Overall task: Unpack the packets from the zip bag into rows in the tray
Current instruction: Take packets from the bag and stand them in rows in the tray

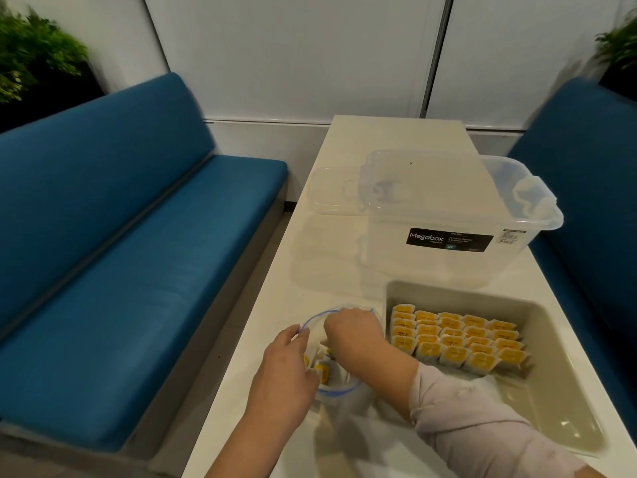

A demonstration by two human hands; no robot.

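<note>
Several rows of yellow-labelled packets [458, 339] already fill the far part of the tray [558, 401], which sits at the lower right of the frame; its near part is bare apart from a scrap of white paper under the sleeve. Just left of the tray, at lower centre, lies the zip bag [331, 353], its blue-edged mouth held wide and facing up toward the person. A few loose packets [322, 369] show inside it, lying tumbled with no common direction that I can make out.

Her left hand [286, 370] pinches the left rim of the bag to keep it open. Her right hand [351, 331] reaches across from the tray side and dips into the mouth, fingers curled downward out of sight, so I cannot tell whether it has a packet.

What matters for the coming move is that the tray lies directly to the right of the bag, almost touching it, so a short sideways carry by the right hand should do. The stored packets stand on edge with labels facing up and toward the near edge, and their rows run left to right.
</note>
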